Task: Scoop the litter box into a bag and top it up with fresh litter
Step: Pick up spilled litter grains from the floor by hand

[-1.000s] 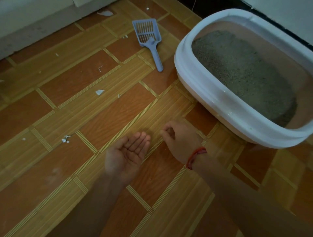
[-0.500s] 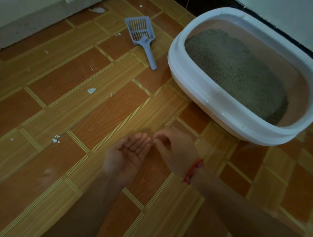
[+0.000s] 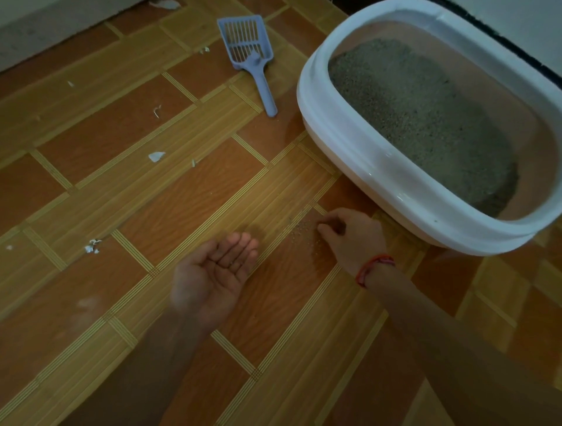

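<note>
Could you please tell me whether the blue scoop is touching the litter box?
Apart. The head view shows a strip of bare floor between the handle end of the scoop and the white wall of the litter box.

I note a wood-patterned floor (image 3: 182,197), brown and tan blocks, white scraps (image 3: 156,156) strewn; pale wall (image 3: 45,36) upper left; dim light.

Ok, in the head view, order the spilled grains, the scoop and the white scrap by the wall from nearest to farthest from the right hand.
1. The grains: just left of the fingers of the right hand.
2. The scoop: ahead and to the left, lying beside the litter box.
3. The scrap: farthest, ahead-left at the view's top edge.
</note>
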Action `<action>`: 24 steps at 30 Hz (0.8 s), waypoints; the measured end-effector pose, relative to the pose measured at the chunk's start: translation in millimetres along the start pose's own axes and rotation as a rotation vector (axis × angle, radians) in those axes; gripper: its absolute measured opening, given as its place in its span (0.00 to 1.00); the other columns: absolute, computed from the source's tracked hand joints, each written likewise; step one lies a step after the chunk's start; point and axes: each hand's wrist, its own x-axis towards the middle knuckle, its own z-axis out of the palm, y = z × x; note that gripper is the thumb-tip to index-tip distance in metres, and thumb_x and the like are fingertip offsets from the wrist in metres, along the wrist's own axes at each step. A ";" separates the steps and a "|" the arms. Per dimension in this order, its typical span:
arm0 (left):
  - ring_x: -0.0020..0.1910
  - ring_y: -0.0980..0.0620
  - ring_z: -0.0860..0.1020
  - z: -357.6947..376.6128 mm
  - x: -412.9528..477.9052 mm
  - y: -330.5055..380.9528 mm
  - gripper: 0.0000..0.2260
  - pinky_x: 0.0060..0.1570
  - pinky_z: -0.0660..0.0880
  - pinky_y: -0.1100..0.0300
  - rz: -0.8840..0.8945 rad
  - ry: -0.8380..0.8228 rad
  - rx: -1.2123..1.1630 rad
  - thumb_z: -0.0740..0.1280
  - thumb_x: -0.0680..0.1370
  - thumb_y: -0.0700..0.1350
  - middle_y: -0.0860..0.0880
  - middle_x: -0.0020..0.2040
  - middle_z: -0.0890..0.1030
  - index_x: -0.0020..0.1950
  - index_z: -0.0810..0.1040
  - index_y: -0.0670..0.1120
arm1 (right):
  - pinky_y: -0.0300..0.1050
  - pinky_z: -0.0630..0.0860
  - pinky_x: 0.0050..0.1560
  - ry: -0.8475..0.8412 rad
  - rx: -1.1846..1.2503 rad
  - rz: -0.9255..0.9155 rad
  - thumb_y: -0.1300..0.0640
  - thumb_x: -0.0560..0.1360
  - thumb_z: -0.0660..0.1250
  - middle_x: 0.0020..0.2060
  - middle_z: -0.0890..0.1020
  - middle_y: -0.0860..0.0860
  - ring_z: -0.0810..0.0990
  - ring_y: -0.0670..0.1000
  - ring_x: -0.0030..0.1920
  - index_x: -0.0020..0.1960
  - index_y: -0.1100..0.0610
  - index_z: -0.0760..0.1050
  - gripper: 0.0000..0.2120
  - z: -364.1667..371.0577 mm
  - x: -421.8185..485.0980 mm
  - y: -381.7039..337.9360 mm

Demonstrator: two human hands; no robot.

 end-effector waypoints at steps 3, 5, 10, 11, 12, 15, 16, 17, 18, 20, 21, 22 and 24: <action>0.50 0.43 0.84 -0.4 -0.1 -0.5 0.21 0.50 0.81 0.50 0.002 0.004 0.001 0.57 0.82 0.44 0.40 0.44 0.85 0.39 0.84 0.36 | 0.40 0.76 0.49 -0.024 -0.024 -0.014 0.50 0.77 0.67 0.43 0.80 0.43 0.77 0.44 0.47 0.48 0.47 0.80 0.04 3.4 3.5 -1.5; 0.49 0.43 0.84 0.0 -0.1 -0.6 0.22 0.50 0.82 0.51 0.001 0.004 0.000 0.56 0.82 0.44 0.40 0.44 0.85 0.39 0.84 0.36 | 0.42 0.77 0.48 -0.028 -0.054 -0.027 0.51 0.77 0.67 0.43 0.79 0.44 0.77 0.45 0.46 0.47 0.48 0.79 0.04 4.0 4.8 -2.3; 0.49 0.43 0.85 0.5 0.0 -0.9 0.22 0.48 0.82 0.51 -0.011 0.004 0.011 0.57 0.82 0.44 0.40 0.44 0.85 0.39 0.84 0.36 | 0.34 0.68 0.37 -0.047 -0.136 -0.095 0.54 0.79 0.63 0.40 0.77 0.44 0.75 0.44 0.42 0.46 0.49 0.76 0.05 4.2 4.6 -4.2; 0.49 0.43 0.85 0.2 0.0 -0.9 0.22 0.48 0.82 0.51 -0.013 0.003 0.012 0.57 0.82 0.44 0.40 0.44 0.85 0.39 0.84 0.36 | 0.34 0.68 0.36 -0.050 -0.146 -0.097 0.54 0.79 0.62 0.39 0.77 0.44 0.75 0.44 0.41 0.45 0.49 0.76 0.05 4.9 4.6 -4.5; 0.49 0.43 0.85 0.0 -0.1 -0.8 0.22 0.48 0.82 0.51 -0.014 0.001 0.013 0.57 0.82 0.44 0.40 0.44 0.85 0.39 0.84 0.36 | 0.36 0.71 0.36 -0.050 -0.151 -0.095 0.54 0.78 0.62 0.39 0.76 0.44 0.75 0.44 0.40 0.45 0.49 0.75 0.05 5.6 4.8 -4.6; 0.49 0.42 0.85 -0.7 -0.4 -0.5 0.21 0.47 0.82 0.52 -0.017 -0.001 0.013 0.57 0.82 0.45 0.39 0.44 0.85 0.39 0.84 0.36 | 0.38 0.72 0.36 -0.042 -0.154 -0.084 0.53 0.77 0.63 0.39 0.76 0.45 0.75 0.45 0.40 0.44 0.48 0.75 0.04 5.7 5.4 -4.5; 0.49 0.42 0.84 -0.5 -0.7 -0.5 0.21 0.47 0.82 0.51 -0.017 -0.002 0.014 0.57 0.82 0.45 0.39 0.44 0.85 0.39 0.84 0.36 | 0.37 0.69 0.36 -0.039 -0.152 -0.089 0.54 0.77 0.63 0.39 0.75 0.45 0.74 0.45 0.40 0.45 0.48 0.75 0.03 5.3 5.5 -4.3; 0.49 0.42 0.85 -0.5 -0.9 -0.7 0.21 0.47 0.82 0.51 -0.017 -0.002 0.013 0.57 0.82 0.45 0.39 0.44 0.85 0.39 0.84 0.36 | 0.36 0.67 0.35 -0.038 -0.153 -0.099 0.54 0.77 0.64 0.39 0.75 0.45 0.74 0.45 0.40 0.45 0.48 0.76 0.03 4.7 5.3 -4.5; 0.49 0.42 0.85 -0.3 -0.9 -0.9 0.22 0.47 0.82 0.51 -0.016 -0.003 0.013 0.57 0.82 0.45 0.39 0.44 0.85 0.39 0.84 0.36 | 0.36 0.67 0.35 -0.041 -0.158 -0.111 0.54 0.77 0.64 0.39 0.75 0.45 0.74 0.45 0.40 0.45 0.48 0.76 0.04 4.3 5.4 -4.6; 0.49 0.42 0.84 -0.8 -0.7 -1.2 0.22 0.48 0.82 0.51 -0.013 -0.009 0.022 0.57 0.82 0.44 0.39 0.44 0.85 0.39 0.84 0.36 | 0.37 0.69 0.37 -0.046 -0.174 -0.131 0.54 0.77 0.63 0.40 0.75 0.45 0.74 0.46 0.40 0.45 0.48 0.77 0.04 3.9 5.8 -4.8; 0.49 0.42 0.84 -1.4 -0.3 -1.2 0.21 0.48 0.82 0.51 -0.011 -0.012 0.026 0.57 0.82 0.44 0.39 0.44 0.85 0.39 0.84 0.36 | 0.39 0.71 0.38 -0.052 -0.186 -0.134 0.54 0.78 0.63 0.40 0.75 0.45 0.75 0.46 0.41 0.45 0.49 0.77 0.05 3.6 6.1 -5.5; 0.49 0.42 0.84 -1.9 0.2 -1.2 0.21 0.47 0.82 0.51 -0.012 -0.015 0.028 0.57 0.82 0.44 0.39 0.44 0.85 0.40 0.84 0.36 | 0.41 0.73 0.40 -0.060 -0.197 -0.133 0.54 0.78 0.62 0.40 0.75 0.46 0.75 0.47 0.41 0.45 0.49 0.76 0.05 3.6 6.5 -6.2; 0.49 0.42 0.84 -2.6 0.8 -1.0 0.21 0.47 0.82 0.51 -0.015 -0.017 0.029 0.56 0.82 0.44 0.39 0.45 0.85 0.40 0.84 0.35 | 0.45 0.76 0.42 -0.074 -0.215 -0.128 0.53 0.78 0.61 0.41 0.75 0.46 0.75 0.48 0.41 0.45 0.49 0.76 0.06 3.5 6.7 -7.9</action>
